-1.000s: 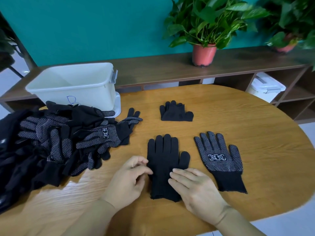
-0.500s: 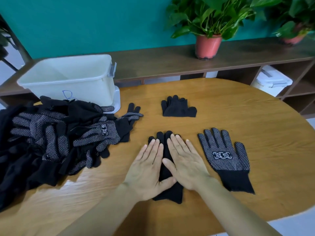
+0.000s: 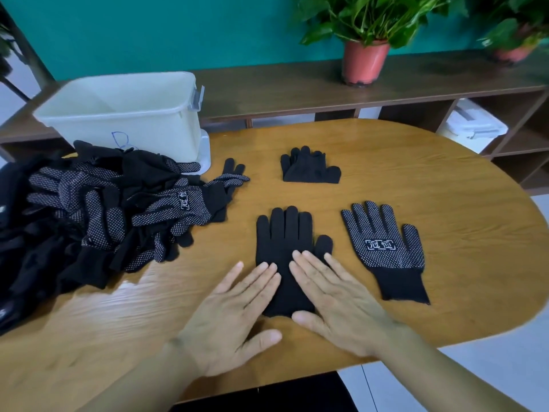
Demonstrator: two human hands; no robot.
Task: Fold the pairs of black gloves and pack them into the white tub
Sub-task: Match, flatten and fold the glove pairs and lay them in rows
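Glove [image 3: 285,242], plain black, lies flat on the tabletop [image 3: 445,203] under my left grip [image 3: 234,310] and right grip [image 3: 335,295], both spread flat. They have slid back from its fingers toward its cuff, smoothing it. It looks ready for the dotted partner [image 3: 383,245] just beside it; the white tub [image 3: 124,114] stands back left.

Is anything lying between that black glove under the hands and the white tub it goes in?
Yes: the heap of loose gloves sprawls between the plain glove and the white tub, up against its front. The tub's top is open.
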